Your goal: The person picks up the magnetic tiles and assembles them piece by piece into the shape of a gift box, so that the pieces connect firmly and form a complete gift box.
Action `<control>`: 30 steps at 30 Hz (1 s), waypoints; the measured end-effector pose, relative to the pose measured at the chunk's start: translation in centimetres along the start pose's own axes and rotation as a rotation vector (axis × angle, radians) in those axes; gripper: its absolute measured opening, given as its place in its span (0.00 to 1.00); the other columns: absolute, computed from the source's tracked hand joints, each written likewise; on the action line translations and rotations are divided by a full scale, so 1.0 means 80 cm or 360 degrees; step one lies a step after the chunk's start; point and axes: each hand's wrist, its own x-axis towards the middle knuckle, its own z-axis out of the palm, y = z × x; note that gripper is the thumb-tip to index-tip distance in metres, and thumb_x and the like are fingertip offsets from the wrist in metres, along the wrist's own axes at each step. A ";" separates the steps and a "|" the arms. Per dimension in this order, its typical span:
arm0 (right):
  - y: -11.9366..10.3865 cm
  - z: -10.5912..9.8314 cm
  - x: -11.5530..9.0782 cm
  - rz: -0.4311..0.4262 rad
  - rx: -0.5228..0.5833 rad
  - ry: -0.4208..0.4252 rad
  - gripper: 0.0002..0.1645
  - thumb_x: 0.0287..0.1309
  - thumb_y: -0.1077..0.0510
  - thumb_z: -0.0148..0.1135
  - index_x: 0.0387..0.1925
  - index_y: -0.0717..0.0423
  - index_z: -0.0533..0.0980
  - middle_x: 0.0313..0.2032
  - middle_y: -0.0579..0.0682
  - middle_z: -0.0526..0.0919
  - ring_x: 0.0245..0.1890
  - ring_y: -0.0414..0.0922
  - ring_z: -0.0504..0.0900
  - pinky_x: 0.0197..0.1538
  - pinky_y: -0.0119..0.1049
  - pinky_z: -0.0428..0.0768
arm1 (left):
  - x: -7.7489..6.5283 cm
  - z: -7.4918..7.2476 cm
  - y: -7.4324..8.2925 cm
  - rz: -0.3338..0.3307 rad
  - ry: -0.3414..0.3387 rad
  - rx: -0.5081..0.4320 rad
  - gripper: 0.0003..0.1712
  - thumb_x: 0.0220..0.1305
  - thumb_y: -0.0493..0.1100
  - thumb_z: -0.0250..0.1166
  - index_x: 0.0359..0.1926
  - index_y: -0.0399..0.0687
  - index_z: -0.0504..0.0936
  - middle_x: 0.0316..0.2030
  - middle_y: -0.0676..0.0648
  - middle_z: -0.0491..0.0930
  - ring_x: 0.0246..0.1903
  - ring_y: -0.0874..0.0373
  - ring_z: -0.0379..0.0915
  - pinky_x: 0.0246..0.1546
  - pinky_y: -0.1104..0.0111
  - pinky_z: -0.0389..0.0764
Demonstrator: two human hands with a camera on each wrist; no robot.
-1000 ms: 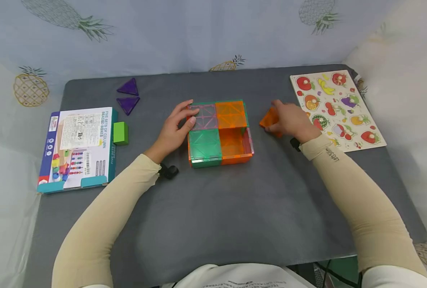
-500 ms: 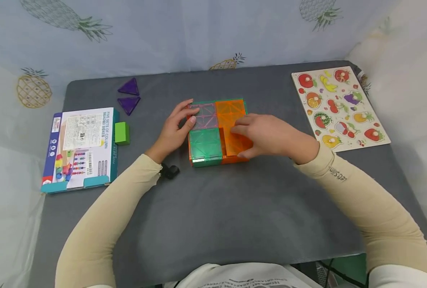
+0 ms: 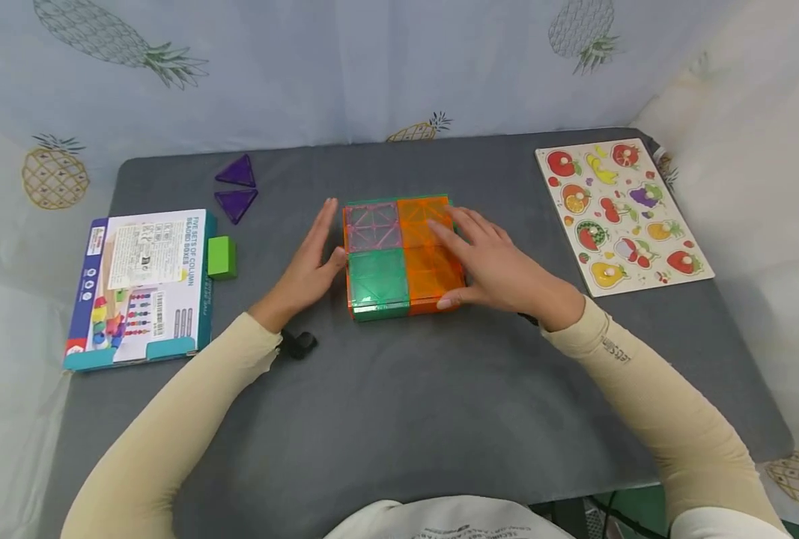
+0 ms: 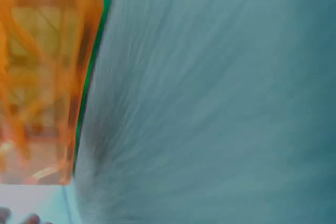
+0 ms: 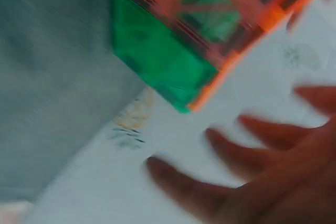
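A low box of translucent magnetic tiles (image 3: pixel 375 277) lies mid-table, its top showing pink, green and orange squares. Its front right square is an orange tile (image 3: pixel 433 275), level with the others. Beside the box's left edge is my left hand (image 3: pixel 298 277), fingers straight and thumb close to the side; contact cannot be told. My right hand (image 3: pixel 500 269) is spread at the right edge, its fingertips over the orange squares. In the right wrist view that hand's fingers (image 5: pixel 194 187) are extended and hold nothing. The left wrist view catches a blurred orange side (image 4: pixel 42 77) of the box.
Two purple triangle tiles (image 3: pixel 236 202) lie at the back left. A green block (image 3: pixel 222 258) stands against a boxed bead set (image 3: pixel 143 284) on the left. A fruit puzzle board (image 3: pixel 624 217) lies at the right. A pineapple-print curtain (image 3: pixel 305 67) hangs behind the table.
My right hand brought the orange tile from the right onto the front right opening, then let it go; the opening is covered. My left hand drew off the box top to the left.
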 end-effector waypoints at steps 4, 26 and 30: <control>0.014 0.031 -0.014 0.0185 0.0460 -0.0041 0.73 0.47 0.32 0.67 0.75 0.47 0.27 0.76 0.54 0.32 0.75 0.56 0.45 0.70 0.57 0.56 | -0.048 0.012 0.006 -0.0218 -0.0150 -0.0062 0.70 0.44 0.85 0.48 0.76 0.54 0.28 0.76 0.49 0.27 0.76 0.52 0.26 0.72 0.46 0.41; -0.014 0.082 -0.005 0.0482 0.1145 0.0404 0.56 0.65 0.36 0.51 0.75 0.45 0.27 0.76 0.47 0.40 0.73 0.50 0.54 0.72 0.52 0.56 | -0.065 0.065 0.044 -0.0218 -0.0081 -0.0523 0.44 0.75 0.42 0.47 0.74 0.56 0.24 0.75 0.55 0.24 0.75 0.60 0.22 0.74 0.52 0.37; -0.019 0.089 -0.006 0.0450 0.1068 0.0505 0.51 0.66 0.37 0.50 0.76 0.47 0.35 0.76 0.48 0.43 0.71 0.51 0.56 0.71 0.52 0.58 | -0.066 0.069 0.047 -0.0293 -0.0043 -0.0569 0.44 0.76 0.43 0.47 0.74 0.57 0.24 0.75 0.56 0.25 0.74 0.61 0.24 0.74 0.54 0.38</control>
